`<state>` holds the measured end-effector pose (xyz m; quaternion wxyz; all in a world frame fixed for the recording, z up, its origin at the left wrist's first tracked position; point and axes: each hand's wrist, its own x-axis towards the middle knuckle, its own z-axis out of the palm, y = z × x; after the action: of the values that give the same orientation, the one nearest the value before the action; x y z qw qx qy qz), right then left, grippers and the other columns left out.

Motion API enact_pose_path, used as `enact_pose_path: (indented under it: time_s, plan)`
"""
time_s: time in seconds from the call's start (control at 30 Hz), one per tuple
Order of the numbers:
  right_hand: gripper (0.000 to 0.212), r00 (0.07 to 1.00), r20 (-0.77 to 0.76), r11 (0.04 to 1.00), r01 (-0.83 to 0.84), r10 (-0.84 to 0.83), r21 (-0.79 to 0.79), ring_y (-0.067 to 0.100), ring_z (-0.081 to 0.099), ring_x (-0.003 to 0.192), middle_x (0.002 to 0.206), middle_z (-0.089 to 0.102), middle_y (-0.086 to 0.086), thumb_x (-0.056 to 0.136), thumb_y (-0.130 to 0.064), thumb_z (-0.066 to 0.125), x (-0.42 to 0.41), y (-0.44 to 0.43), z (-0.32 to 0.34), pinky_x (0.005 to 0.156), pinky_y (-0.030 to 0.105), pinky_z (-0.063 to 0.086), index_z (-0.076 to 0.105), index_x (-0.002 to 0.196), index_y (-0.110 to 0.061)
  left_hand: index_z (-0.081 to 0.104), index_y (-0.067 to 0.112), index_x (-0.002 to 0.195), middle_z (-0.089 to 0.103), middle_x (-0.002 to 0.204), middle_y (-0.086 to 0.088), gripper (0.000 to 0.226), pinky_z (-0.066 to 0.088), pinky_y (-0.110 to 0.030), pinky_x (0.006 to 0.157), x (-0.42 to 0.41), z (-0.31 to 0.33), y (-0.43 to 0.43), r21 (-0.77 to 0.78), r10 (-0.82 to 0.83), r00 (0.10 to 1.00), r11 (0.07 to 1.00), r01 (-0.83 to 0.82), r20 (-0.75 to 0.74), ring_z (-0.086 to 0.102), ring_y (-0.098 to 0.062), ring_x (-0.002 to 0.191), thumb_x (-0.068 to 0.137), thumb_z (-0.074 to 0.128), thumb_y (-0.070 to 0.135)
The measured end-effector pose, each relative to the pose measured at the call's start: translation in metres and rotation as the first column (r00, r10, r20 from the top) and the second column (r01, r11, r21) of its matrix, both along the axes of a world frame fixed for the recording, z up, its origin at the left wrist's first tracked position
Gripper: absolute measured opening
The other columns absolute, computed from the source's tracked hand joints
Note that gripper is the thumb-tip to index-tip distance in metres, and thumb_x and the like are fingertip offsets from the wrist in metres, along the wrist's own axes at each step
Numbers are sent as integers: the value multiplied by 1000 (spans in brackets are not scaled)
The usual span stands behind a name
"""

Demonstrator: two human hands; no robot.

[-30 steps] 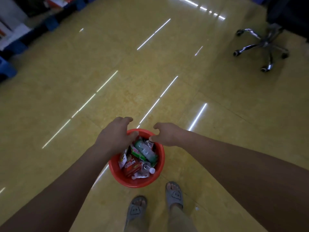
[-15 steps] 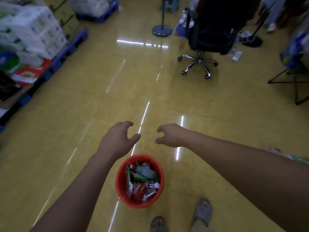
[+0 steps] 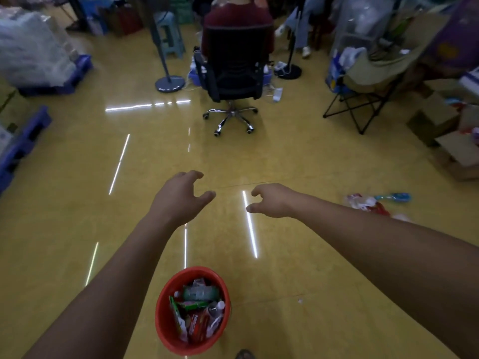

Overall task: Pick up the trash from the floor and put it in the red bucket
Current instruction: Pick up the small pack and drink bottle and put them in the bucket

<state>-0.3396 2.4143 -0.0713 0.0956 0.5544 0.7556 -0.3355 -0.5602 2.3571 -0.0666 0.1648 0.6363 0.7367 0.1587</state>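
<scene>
Since a moment ago our view has lifted: the red bucket (image 3: 192, 310) has slid toward the bottom edge, and both hands, which were at its rim, now hang forward of it over bare yellow floor (image 3: 77, 203). We see our left hand (image 3: 178, 196) and right hand (image 3: 272, 200) with fingers loosely curled and spread, neither holding anything. One bucket stands between our forearms; it is round, orange-red plastic, packed with crumpled wrappers and at least one clear bottle, though blur keeps us from counting its contents. Only the toe of one sandal (image 3: 244, 354) shows, cut off by the bottom edge. Loose trash (image 3: 368, 203) lies on the floor to the right, beyond our right forearm, well apart from the bucket: a reddish-white wrapper heap and a blue object (image 3: 395, 196) we cannot identify. One office chair (image 3: 234, 73) stands farther ahead, its occupant mostly hidden by the backrest.
</scene>
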Motion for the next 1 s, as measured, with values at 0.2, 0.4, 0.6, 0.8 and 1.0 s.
enact_pose_path:
  time_s: [0.2, 0.4, 0.6, 0.8, 1.0]
  plan:
    - [65, 990, 3, 989, 139, -139, 51, 26, 49, 127, 145, 47, 9, 91, -46, 60, 86, -19, 18, 99, 33, 44, 40, 146, -15, 50, 24, 135, 56, 131, -3, 62, 50, -37, 88, 77, 14, 19, 32, -163, 986, 986, 164, -10, 56, -23, 114, 82, 65, 54]
    - [67, 964, -21, 960, 267, -266, 78, 27, 46, 129, 147, 43, 11, 91, -46, 59, 171, -47, 23, 97, 32, 42, 39, 146, -13, 50, 23, 135, 54, 134, -4, 63, 50, -40, 92, 162, 23, 17, 42, -289, 957, 956, 289, 3, 55, -24, 116, 82, 66, 53]
    - [67, 924, -33, 920, 383, -381, 84, 28, 49, 127, 144, 47, 13, 91, -46, 59, 252, -86, 16, 93, 31, 42, 40, 146, -11, 51, 21, 136, 54, 134, -6, 64, 48, -36, 91, 249, 23, 7, 5, -399, 917, 917, 399, -13, 56, -25, 115, 82, 67, 53]
    - [64, 861, -49, 858, 508, -505, 78, 29, 48, 127, 142, 49, 13, 92, -45, 59, 321, -125, 1, 97, 35, 44, 43, 142, -9, 51, 21, 136, 53, 135, -6, 63, 45, -34, 87, 334, 19, -7, -15, -493, 870, 870, 493, -30, 56, -25, 116, 83, 67, 52]
    - [59, 763, -111, 765, 643, -636, 37, 28, 48, 126, 140, 50, 14, 94, -42, 57, 403, -172, -13, 101, 40, 44, 45, 139, -6, 52, 22, 135, 55, 133, -6, 64, 46, -35, 87, 428, 13, -29, -44, -596, 800, 803, 594, -74, 56, -24, 116, 82, 67, 53]
